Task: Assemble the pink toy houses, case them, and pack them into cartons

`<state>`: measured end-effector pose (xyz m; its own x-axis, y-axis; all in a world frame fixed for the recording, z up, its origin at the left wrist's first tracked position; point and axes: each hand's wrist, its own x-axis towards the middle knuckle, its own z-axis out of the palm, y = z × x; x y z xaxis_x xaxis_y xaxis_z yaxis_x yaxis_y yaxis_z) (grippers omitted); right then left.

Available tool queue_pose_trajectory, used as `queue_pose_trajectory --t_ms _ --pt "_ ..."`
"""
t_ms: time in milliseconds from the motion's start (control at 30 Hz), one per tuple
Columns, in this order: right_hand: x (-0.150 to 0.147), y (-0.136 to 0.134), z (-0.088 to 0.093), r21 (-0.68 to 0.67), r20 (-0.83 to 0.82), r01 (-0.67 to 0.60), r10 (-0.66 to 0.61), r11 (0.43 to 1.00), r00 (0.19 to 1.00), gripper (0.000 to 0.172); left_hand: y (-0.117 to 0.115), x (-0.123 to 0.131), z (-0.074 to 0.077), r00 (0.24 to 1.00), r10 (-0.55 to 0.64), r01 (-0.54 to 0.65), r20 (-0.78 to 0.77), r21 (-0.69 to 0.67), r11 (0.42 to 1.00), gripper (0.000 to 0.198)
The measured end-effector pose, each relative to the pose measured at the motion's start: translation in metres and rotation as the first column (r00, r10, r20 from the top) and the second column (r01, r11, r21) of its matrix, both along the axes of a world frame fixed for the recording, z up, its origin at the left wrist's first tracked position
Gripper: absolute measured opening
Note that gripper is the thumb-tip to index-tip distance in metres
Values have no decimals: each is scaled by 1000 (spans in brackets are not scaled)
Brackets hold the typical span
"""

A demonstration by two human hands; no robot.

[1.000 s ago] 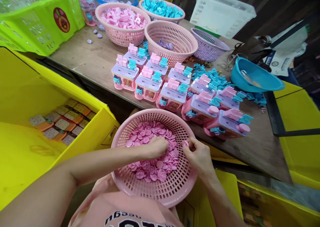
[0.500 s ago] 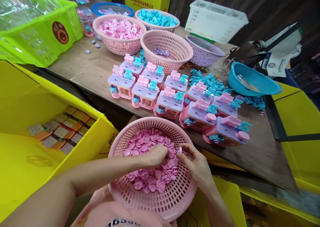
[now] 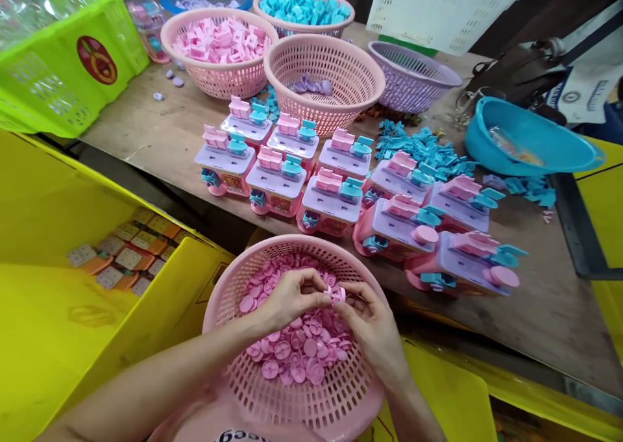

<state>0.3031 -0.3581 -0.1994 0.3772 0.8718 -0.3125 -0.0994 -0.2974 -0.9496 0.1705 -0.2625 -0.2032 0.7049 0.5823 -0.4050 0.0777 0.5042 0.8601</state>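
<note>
A pink perforated basket (image 3: 253,390) rests on my lap, holding several small round pink discs (image 3: 296,351). Above the pile, my left hand (image 3: 287,296) and my right hand (image 3: 367,319) meet, fingers pinched together. Both pinch a small pink disc piece (image 3: 337,293) between their fingertips. Just beyond the basket, on the wooden table (image 3: 160,137), stand several pink and lilac toy units (image 3: 331,198) with blue and pink parts on top. The two units nearest on the right carry round pink discs (image 3: 424,234).
Farther back stand pink baskets of pink parts (image 3: 219,46), blue parts (image 3: 304,7) and lilac parts (image 3: 324,72), a lilac basket (image 3: 411,82), a white crate (image 3: 438,10) and a blue bowl (image 3: 528,143). Loose blue pieces (image 3: 423,150) lie scattered. A yellow bin (image 3: 63,234) with orange items stands left.
My left hand has lifted out of the disc pile and met my right hand above it. The view has shifted slightly down and left.
</note>
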Motion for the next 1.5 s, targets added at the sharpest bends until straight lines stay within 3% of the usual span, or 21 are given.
queue_pose_trajectory --t_ms 267,467,633,933,1100,1333,1433,1500 --pt "2 6 1 -7 -146 -7 6 1000 989 31 4 1 9 998 46 -43 -38 82 996 22" --pt "-6 9 9 -46 -266 46 -57 998 962 35 5 -3 18 996 81 -72 -42 189 979 12" --pt "-16 10 13 -52 -280 117 -127 992 952 35 4 -6 24 995 101 -99 -10 138 986 12" --pt "-22 9 7 8 -309 138 -129 990 942 32 7 -10 24 996 79 -81 26 67 994 9" --pt "-29 13 14 82 -168 152 -136 985 976 24 4 -13 25 995 95 -88 -25 191 978 6" --pt "-31 20 17 115 -7 95 -95 989 995 23 6 -13 22 989 144 -148 31 190 971 9" --pt "-13 33 25 139 215 13 -43 990 976 22 11 -13 27 996 75 -87 51 307 948 16" --pt "4 49 33 225 472 -4 -105 974 875 22 14 -13 32 997 55 -72 54 397 915 35"
